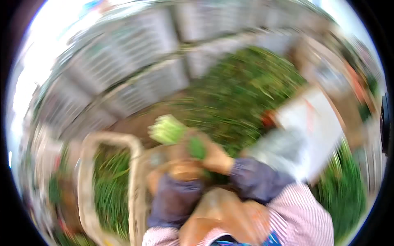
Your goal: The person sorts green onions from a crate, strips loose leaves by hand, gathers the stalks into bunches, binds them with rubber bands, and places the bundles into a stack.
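Observation:
Motion blurs the head view. My left hand point(182, 158) is wrapped round a bundle of green stalks point(167, 129), whose pale cut ends point up and to the left. Against the same bundle, on its right side, my right hand point(215, 156) is closed, with a patch of dark green showing between the two hands. Single fingers are smeared. Below and left of the hands stands a beige plastic crate point(135, 176) with long green leaves point(111, 188) in it.
Beyond the hands lies a large heap of loose greens point(250, 86). Stacked white crates point(119, 49) line the back. To the right are a white board or box point(314, 127), clear plastic point(279, 147), cardboard point(349, 110) and more long greens point(340, 197).

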Available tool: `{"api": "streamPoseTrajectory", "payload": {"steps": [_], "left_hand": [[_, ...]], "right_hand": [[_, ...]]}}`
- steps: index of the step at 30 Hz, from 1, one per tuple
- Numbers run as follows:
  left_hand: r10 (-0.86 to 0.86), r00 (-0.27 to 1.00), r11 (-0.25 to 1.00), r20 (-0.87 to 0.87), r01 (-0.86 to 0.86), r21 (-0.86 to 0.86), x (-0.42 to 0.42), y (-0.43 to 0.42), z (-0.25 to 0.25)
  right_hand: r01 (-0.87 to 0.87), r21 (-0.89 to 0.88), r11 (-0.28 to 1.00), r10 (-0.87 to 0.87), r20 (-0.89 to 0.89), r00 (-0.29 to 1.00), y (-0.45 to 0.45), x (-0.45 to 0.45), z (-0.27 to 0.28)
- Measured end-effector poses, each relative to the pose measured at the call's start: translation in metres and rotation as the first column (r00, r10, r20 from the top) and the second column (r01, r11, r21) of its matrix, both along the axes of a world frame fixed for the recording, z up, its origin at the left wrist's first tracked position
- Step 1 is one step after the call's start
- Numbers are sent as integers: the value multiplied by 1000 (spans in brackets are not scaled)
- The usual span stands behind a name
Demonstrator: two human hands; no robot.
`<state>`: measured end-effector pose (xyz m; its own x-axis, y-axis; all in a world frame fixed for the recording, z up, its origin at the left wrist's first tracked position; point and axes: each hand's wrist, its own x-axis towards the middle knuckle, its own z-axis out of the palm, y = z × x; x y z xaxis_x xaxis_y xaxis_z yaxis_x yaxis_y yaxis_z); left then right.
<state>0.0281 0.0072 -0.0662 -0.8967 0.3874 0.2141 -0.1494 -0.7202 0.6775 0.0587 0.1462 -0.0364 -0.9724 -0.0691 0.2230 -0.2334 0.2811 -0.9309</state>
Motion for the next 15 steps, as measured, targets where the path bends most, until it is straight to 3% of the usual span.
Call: {"api": "streamPoseTrajectory", "payload": {"steps": [1,2,3,5,6,7,8,9,10,11,12,13,14,15], "left_hand": [[47,993,974,107,-21,-227,-8,-5,35],[117,981,885,153,-33,-464,-15,7,50],[118,969,873,216,2,-488,-29,3,51],[162,933,929,321,-35,-367,-73,-28,37],[253,921,926,296,-142,-350,-96,-42,33],[392,902,870,178,-301,-391,-115,-59,31],[524,850,783,55,-454,-426,-133,-75,30],[577,776,782,256,-435,-446,-165,-87,33],[570,779,784,260,-423,-454,-190,-98,19],[371,890,912,266,-296,-283,-209,-111,-3],[341,906,902,250,-241,-358,-190,-88,17],[307,923,883,233,-185,-431,-169,-65,38],[301,923,884,240,-176,-432,-152,-41,47],[311,911,880,271,-168,-444,-140,-21,49]], "right_hand": [[64,8,998,-65,176,982,-3,10,16],[9,14,1000,-13,292,956,1,13,17],[-6,-80,997,31,312,950,-3,12,4],[-76,-250,965,162,342,926,0,28,-3],[-111,-323,940,232,366,901,17,44,2],[-91,-525,846,342,404,849,20,54,-10],[-124,-592,796,353,287,891,24,66,-21],[-83,-652,753,352,292,889,38,76,-6],[-48,-707,705,356,295,887,59,85,23],[47,-644,764,314,434,845,85,93,51],[131,-562,817,262,563,784,117,101,75],[252,-705,663,250,526,813,145,115,87],[398,-524,753,34,634,772,174,133,124],[463,-466,754,-158,555,817,199,151,155]]}}
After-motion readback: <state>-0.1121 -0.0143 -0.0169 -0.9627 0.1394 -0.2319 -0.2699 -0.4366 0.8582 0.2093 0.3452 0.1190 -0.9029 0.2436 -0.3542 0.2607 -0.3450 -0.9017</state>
